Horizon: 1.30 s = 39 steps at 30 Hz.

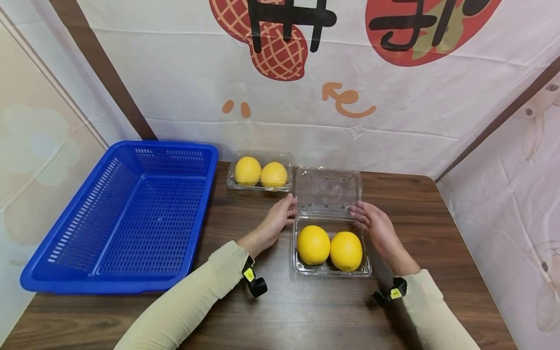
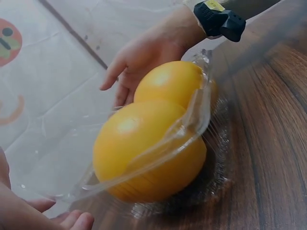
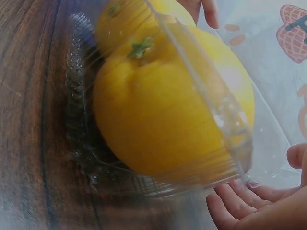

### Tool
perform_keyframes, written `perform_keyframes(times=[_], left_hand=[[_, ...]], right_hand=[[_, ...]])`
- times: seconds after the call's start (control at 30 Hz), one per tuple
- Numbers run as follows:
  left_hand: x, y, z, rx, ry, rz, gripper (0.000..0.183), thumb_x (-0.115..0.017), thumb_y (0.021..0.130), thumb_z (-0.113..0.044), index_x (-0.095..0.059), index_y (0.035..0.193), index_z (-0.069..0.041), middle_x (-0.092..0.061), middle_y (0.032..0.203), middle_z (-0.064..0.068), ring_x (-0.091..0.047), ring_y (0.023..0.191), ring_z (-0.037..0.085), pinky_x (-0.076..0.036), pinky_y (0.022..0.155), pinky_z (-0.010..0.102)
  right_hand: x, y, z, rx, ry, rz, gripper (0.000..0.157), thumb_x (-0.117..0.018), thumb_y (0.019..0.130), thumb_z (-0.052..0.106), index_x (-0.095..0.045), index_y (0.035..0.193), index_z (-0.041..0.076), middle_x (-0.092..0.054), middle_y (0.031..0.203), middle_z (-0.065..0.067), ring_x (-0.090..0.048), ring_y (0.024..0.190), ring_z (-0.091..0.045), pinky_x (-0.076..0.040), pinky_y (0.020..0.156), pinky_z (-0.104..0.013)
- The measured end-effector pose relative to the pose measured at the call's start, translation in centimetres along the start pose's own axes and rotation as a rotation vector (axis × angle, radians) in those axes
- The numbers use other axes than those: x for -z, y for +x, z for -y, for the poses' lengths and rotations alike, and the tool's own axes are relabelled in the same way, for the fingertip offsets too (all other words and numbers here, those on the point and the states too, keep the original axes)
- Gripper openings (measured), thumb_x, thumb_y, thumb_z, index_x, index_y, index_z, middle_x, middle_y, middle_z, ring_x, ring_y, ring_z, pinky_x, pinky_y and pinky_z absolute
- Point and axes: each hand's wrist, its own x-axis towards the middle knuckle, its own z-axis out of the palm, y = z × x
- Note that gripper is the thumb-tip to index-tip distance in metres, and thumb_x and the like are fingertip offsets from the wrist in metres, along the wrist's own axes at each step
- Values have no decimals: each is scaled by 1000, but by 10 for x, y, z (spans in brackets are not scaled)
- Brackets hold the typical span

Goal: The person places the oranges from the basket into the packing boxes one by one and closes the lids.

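A clear plastic clamshell box (image 1: 332, 272) stands on the table with its lid (image 1: 328, 192) folded back toward the wall. Two yellow-orange round fruits, a left fruit (image 1: 313, 245) and a right fruit (image 1: 346, 251), sit side by side in its base; the right wrist view shows a green stem end on the nearer fruit (image 3: 168, 110). My left hand (image 1: 276, 221) is at the left edge of the lid, fingers loosely extended. On the other side, my right hand (image 1: 377, 224) has its extended fingers at the lid's lower right corner, near the hinge.
A second clear box (image 1: 232, 182) with two similar fruits stands at the back, beside the wall cloth (image 1: 280, 136). A large blue plastic basket (image 1: 199, 233) with perforated sides takes up the left of the wooden table (image 1: 437, 233).
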Motion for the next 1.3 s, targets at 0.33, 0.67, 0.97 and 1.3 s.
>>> perform_keyframes(times=[0.33, 0.67, 0.97, 1.3], left_hand=[[-3, -10, -16, 1, 56, -22, 56, -30, 112, -34, -45, 144, 10, -44, 152, 24, -43, 140, 41, -37, 113, 52], [-6, -32, -33, 0, 117, -1, 57, -32, 111, -37, -44, 146, 6, -43, 152, 24, -40, 142, 40, -27, 119, 54], [-4, -45, -42, 38, 210, 40, 74, -34, 107, -56, -39, 152, 2, -39, 156, 20, -35, 145, 39, -23, 120, 54], [-3, -55, -39, 112, 258, 69, 70, -58, 98, -57, -50, 137, 1, -45, 149, 17, -40, 139, 36, -31, 114, 59]], right_hand=[[2, -11, 15, 86, -61, -8, 61, -32, 112, 37, -37, 148, -12, -41, 150, -30, -52, 131, -22, -46, 104, -24], [11, -36, 39, 115, -313, 28, 69, -26, 112, 47, -40, 149, -10, -40, 155, -27, -37, 143, -38, -35, 115, -53], [16, -58, 55, 118, -387, 122, 80, -7, 110, 49, -37, 149, -14, -37, 154, -32, -35, 142, -48, -28, 113, -62], [19, -66, 54, -12, -441, 100, 83, -14, 110, 53, -26, 151, -19, -24, 157, -38, -24, 146, -53, -21, 117, -63]])
